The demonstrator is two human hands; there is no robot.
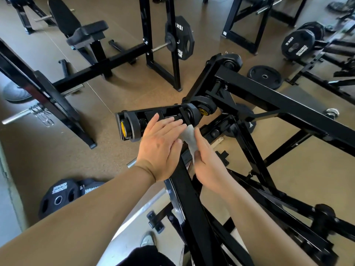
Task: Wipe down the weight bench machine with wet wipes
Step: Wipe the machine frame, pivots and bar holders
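Place: you are in a gym.
Plates: "Hammer Strength" weight plates [59, 190] lie on the floor.
Benches: padded bench [63, 16], black rack [147, 25] beyond you.
Machine: weight bench machine [269, 96] before you.

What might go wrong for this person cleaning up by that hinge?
1. The left hand lies flat with its fingers beside the pivot joint; if that arm swings, they might get pinched.
2. The wipe, pinched in the right hand, is bunched thin next to the joint's gaps and may snag or tear.
3. Weight plates lie on the floor nearby; a step sideways might mean a trip.
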